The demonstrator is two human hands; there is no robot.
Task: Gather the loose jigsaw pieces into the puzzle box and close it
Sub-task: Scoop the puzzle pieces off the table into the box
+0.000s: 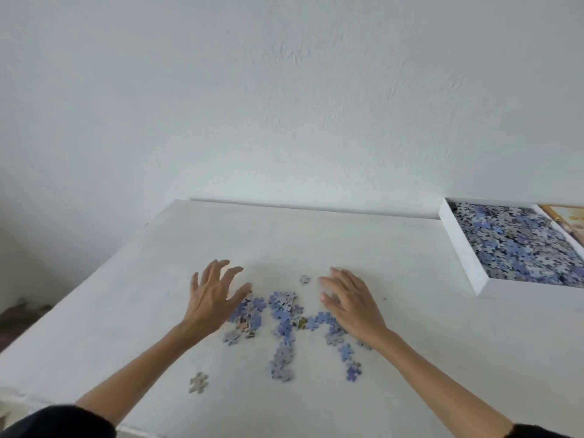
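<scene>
— Which step is in hand?
— Gathering, I judge. Nearest, at lower centre-left, one pale grey cardboard jigsaw piece point(198, 382) lies alone on the white table point(347, 241), well apart from the rest. Beyond it, the scatter of blue and grey jigsaw pieces point(284, 314) sits mid-frame, with two trails running down toward the bottom edge.
— And the hands?
— Both are palm-down and grip nothing. The left hand point(211, 298) has its fingers spread wide at the scatter's left edge. The right hand point(350, 306) lies flatter, fingers straight, over the pieces on the right. A small grey stray piece point(304, 279) lies just beyond, between the two hands.
— The next move?
— Probably a sweep inward to heap the pieces, then a carry to the right. The strays need fetching too.
— The box?
— The shallow white cardboard puzzle box point(531, 287) sits at the right edge, open side up and already holding many pieces. Its visible left side runs toward the top of the frame. The frame cuts it, so I cannot tell its long axis. A picture-printed lid point(565, 221) seems to lie just beside it.
</scene>
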